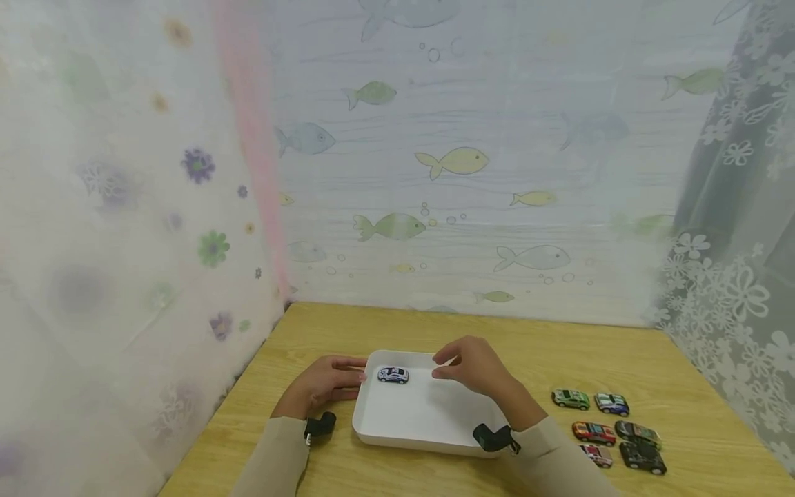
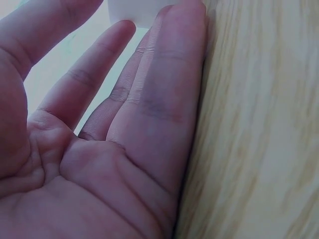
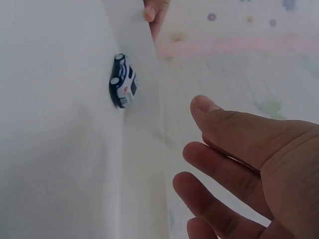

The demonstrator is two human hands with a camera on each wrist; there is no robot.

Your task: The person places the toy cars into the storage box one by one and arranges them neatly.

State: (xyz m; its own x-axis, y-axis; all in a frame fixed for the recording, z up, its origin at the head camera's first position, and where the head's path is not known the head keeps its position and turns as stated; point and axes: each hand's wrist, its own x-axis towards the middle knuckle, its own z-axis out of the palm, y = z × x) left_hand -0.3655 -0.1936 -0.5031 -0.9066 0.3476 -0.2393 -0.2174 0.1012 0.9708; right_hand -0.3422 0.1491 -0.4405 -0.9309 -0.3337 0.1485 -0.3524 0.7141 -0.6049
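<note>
A white rectangular tray (image 1: 416,413) lies on the wooden table, and one white-and-blue toy car (image 1: 393,375) sits in its far left corner. My left hand (image 1: 329,378) rests on the table at the tray's left side, its fingertips touching the wall. In the left wrist view the fingers of the left hand (image 2: 144,94) are extended, with the palm bare. Over the right part of the tray hovers my right hand (image 1: 475,366); its fingers are loosely bent. Nothing lies between thumb and fingers of the right hand (image 3: 239,169) in the right wrist view, and the car (image 3: 123,82) stands apart from them.
To the right of the tray, several toy cars stand in a group: a green one (image 1: 570,398), a white-blue-green one (image 1: 611,404), a red one (image 1: 593,433), a black one (image 1: 642,457) and others. Patterned curtains (image 1: 459,228) hang behind the table (image 1: 348,317) and at both sides.
</note>
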